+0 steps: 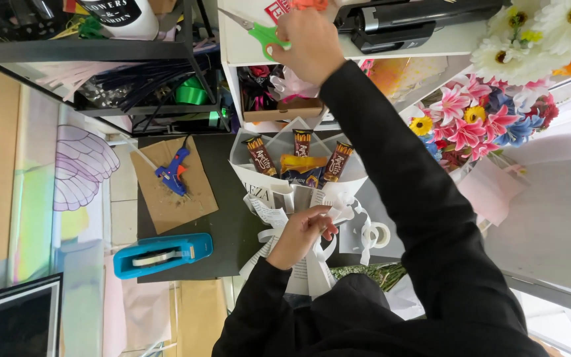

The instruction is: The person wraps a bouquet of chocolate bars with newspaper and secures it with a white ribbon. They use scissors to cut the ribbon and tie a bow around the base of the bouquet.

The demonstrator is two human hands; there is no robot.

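White satiny ribbon [338, 210] pinched by left hand [302, 231] fingers at paper-wrapped snack bouquet [297, 173], right hand [308, 41] fingers curled around green-handled scissors [259, 30] on shelf [418, 45].

A blue glue gun [172, 173] lies on cardboard [173, 188] at the worktop's [226, 218] left edge, a blue tape dispenser [162, 254] just below it.

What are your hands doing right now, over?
Left hand pinching white ribbon at the snack bouquet. Right hand gripping green scissors at the shelf. Nothing blocking.
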